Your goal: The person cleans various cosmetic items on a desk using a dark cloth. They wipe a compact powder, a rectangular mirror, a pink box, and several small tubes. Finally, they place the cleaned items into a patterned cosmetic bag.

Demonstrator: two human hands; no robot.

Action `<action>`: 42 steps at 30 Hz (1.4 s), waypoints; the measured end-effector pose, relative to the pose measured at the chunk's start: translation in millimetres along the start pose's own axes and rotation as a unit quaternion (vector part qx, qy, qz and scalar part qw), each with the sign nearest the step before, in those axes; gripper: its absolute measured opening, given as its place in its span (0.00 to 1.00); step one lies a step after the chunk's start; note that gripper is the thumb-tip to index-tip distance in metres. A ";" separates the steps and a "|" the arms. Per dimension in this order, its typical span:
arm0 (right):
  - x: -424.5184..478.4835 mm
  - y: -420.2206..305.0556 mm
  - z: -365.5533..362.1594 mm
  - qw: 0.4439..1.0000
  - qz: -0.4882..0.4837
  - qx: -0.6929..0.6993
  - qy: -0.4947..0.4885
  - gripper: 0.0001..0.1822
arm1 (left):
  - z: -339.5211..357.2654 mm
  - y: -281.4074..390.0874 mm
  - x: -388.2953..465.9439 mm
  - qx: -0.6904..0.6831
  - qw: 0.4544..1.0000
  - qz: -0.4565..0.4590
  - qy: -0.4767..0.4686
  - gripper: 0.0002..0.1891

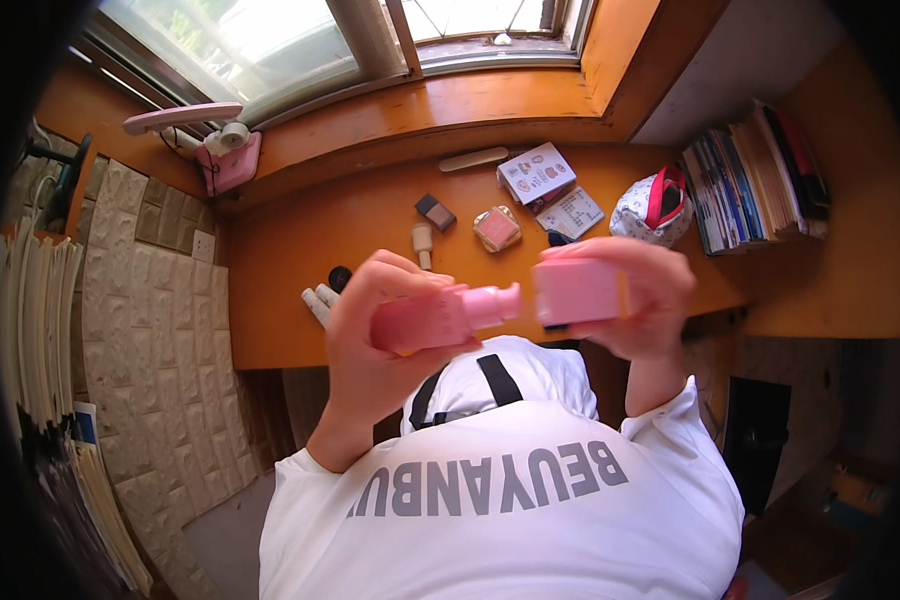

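My left hand [367,367] grips a pink pump bottle [420,322], tilted on its side. The bottle's pump nozzle [499,302] is bare and points right. In my right hand [649,315] is a pink boxy cap [576,292], slightly blurred, a small gap away from the nozzle. Both hands are raised over the front edge of an orange wooden desk [285,247]. Beyond them lie a small beige bottle [422,238], a dark-capped cosmetic bottle [436,212] and a pink square compact or jar [497,229].
White tubes [316,306] and a round black lid [340,279] lie left of my left hand. A stickered white box [536,174], a patterned card [571,213], a nail file [474,160], a white pouch [651,210] and a row of books [742,180] stand farther back. A pink lamp [229,161] is left.
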State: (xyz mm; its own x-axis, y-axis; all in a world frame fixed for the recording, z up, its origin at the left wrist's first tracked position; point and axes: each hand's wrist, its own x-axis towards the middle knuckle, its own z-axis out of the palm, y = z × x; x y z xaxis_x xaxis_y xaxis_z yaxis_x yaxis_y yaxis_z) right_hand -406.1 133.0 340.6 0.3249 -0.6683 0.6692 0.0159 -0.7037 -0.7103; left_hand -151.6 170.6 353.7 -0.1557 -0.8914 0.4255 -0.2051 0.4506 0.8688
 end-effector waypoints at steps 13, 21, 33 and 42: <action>3.1 -1.9 -3.5 1.000 -0.002 0.005 0.007 0.25 | 1.7 -10.1 -0.2 -0.031 0.999 0.004 0.030 0.26; 10.6 -7.7 15.9 0.996 -0.007 -0.022 -0.083 0.21 | 9.1 -4.4 3.9 0.032 0.998 0.044 -0.023 0.26; 4.0 0.5 19.0 0.994 0.008 -0.064 -0.093 0.24 | 12.5 1.0 7.8 0.137 0.982 0.128 -0.036 0.23; -16.7 43.0 30.8 0.981 0.159 0.111 -0.021 0.24 | 45.2 -53.9 16.7 0.113 0.991 0.060 -0.036 0.26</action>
State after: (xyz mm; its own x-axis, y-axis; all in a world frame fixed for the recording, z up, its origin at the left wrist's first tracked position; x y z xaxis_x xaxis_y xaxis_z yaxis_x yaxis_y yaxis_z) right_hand -381.6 121.4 292.2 0.3860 -0.8313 0.4000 0.1111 -0.3885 -0.9147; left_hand -186.8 133.6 302.5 -0.2596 -0.8286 0.4960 -0.3905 0.5598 0.7309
